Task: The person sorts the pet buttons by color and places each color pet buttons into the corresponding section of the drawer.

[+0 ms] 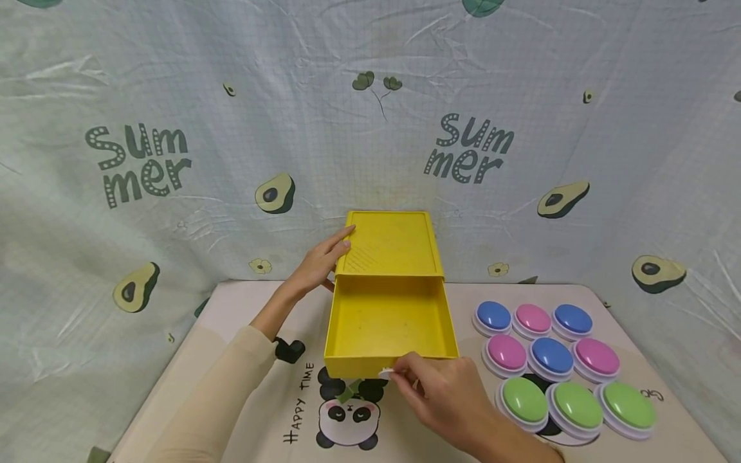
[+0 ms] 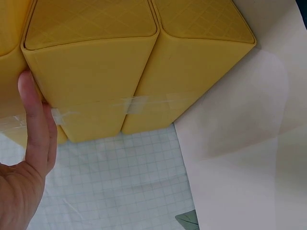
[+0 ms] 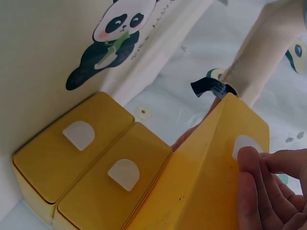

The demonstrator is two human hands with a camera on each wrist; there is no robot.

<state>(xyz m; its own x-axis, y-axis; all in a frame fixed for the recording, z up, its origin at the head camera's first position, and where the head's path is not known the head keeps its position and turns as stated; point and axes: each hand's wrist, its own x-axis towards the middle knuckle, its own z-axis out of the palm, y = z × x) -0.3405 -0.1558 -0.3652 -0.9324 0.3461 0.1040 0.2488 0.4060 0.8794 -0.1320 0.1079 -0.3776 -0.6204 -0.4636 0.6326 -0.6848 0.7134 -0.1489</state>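
A yellow drawer unit [image 1: 399, 241] stands against the back cloth, its top drawer [image 1: 393, 321] pulled far out with a bare yellow inside. The thumb and fingers of my right hand [image 1: 446, 395] pinch the small white handle [image 1: 384, 373] on that drawer's front. My left hand [image 1: 317, 265] rests against the unit's left side, fingers extended, with some fingertips on the top edge. In the right wrist view, two lower drawers [image 3: 53, 158] are closed, each with a white half-round handle [image 3: 125, 173]. Clear tape [image 2: 136, 104] runs across the unit's side in the left wrist view.
On the right of the table [image 1: 243, 308] sit several round push buttons with white bases: blue [image 1: 552, 355], pink [image 1: 507, 352] and green [image 1: 577, 405]. Panda prints [image 1: 348, 418] mark the tabletop. An avocado-patterned cloth [image 1: 324, 141] hangs behind and at both sides.
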